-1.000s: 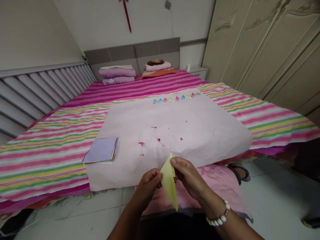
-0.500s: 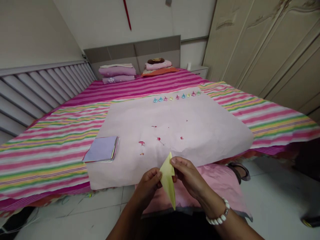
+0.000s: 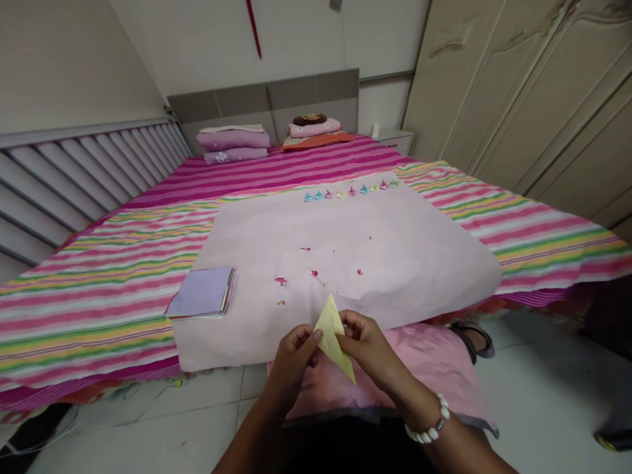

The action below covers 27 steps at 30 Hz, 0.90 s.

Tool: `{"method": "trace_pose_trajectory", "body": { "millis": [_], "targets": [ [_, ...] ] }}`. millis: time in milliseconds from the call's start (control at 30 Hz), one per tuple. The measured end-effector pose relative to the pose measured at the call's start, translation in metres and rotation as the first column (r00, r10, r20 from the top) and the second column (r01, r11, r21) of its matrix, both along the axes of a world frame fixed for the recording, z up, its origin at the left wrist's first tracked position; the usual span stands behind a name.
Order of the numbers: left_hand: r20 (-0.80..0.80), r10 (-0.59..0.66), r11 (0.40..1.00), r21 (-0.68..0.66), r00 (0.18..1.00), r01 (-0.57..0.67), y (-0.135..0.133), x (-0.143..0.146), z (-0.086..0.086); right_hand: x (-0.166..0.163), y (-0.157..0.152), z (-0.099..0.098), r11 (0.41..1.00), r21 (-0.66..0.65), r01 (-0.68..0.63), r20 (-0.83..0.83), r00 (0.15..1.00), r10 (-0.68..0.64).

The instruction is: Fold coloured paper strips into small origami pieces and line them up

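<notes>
A folded yellow paper (image 3: 332, 332), now a slim diamond shape with a pointed top, is held up over the near edge of the white sheet (image 3: 257, 237). My left hand (image 3: 295, 355) pinches its left edge between thumb and fingers. On its right side my right hand (image 3: 368, 345) grips it, thumb in front and fingers behind; a white bead bracelet circles that wrist. Part of the paper's back is hidden by the fingers. Below both hands lies a pink cushion (image 3: 439, 365).
Left on the sheet is a stack of coloured paper (image 3: 201, 293). Small red scraps (image 3: 315, 273) lie mid-sheet. Several small folded paper pieces (image 3: 352, 191) line its far edge. Striped bedding (image 3: 533, 230) surrounds it, with folded bedding (image 3: 234, 139) by the headboard and a wardrobe (image 3: 503, 85) at right.
The yellow paper has turned in my hands, so its broad face shows and its lower tip has swung right. My right thumb has moved down onto its front.
</notes>
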<state>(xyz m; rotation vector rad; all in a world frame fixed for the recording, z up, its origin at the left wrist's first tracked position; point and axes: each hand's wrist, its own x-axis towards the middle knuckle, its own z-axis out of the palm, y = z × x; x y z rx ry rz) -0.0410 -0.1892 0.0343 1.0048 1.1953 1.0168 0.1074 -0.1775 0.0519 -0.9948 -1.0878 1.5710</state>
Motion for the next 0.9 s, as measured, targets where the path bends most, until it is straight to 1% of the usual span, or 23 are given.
{"method": "trace_pose_trajectory", "body": {
  "millis": [67,133,233,300,400,467,533,600,667,733,833,900],
  "targets": [
    [0.012,0.017,1.0,-0.006,1.0,-0.017,0.0,0.003,0.001,-0.002,0.0,-0.005,0.998,0.06,0.015,0.045,0.999,-0.018],
    [0.013,0.028,1.0,-0.003,1.0,-0.028,-0.001,0.005,0.002,-0.004,0.0,-0.009,0.986,0.156,0.058,0.146,0.986,-0.081],
    [-0.03,0.015,0.998,0.061,0.999,-0.013,-0.002,0.009,0.008,-0.004,-0.002,-0.011,0.936,0.34,0.088,0.337,0.918,-0.209],
    [-0.093,0.003,0.991,0.137,0.996,0.009,-0.004,0.011,0.014,-0.003,-0.004,-0.008,0.9,0.431,0.07,0.397,0.881,-0.258],
    [-0.269,0.019,0.974,0.224,0.963,0.044,-0.007,0.012,0.021,-0.004,-0.006,-0.004,0.867,0.496,0.036,0.41,0.871,-0.271],
    [-0.371,0.052,0.972,0.233,0.927,0.039,-0.008,0.012,0.021,-0.004,-0.006,-0.003,0.863,0.505,0.024,0.398,0.88,-0.258],
    [-0.392,0.082,0.978,0.21,0.916,0.002,-0.009,0.011,0.019,-0.004,-0.004,-0.006,0.874,0.485,0.037,0.366,0.899,-0.241],
    [-0.334,0.088,0.984,0.173,0.938,-0.03,-0.008,0.008,0.016,-0.003,-0.002,-0.01,0.899,0.432,0.075,0.297,0.929,-0.221],
    [-0.248,0.051,0.991,0.135,0.967,-0.017,-0.006,0.006,0.014,-0.001,0.001,-0.015,0.927,0.359,0.11,0.211,0.958,-0.196],
    [-0.16,0.027,0.99,0.141,0.987,-0.004,-0.004,0.004,0.015,0.001,0.003,-0.016,0.942,0.31,0.128,0.132,0.976,-0.176],
    [-0.056,0.03,0.982,0.19,0.998,-0.019,-0.002,0.0,0.02,0.005,0.003,-0.013,0.946,0.297,0.129,0.065,0.986,-0.155],
    [-0.031,0.028,0.985,0.17,0.999,-0.022,0.0,-0.002,0.022,0.008,0.003,-0.01,0.947,0.3,0.113,0.061,0.989,-0.137]
  ]
}}
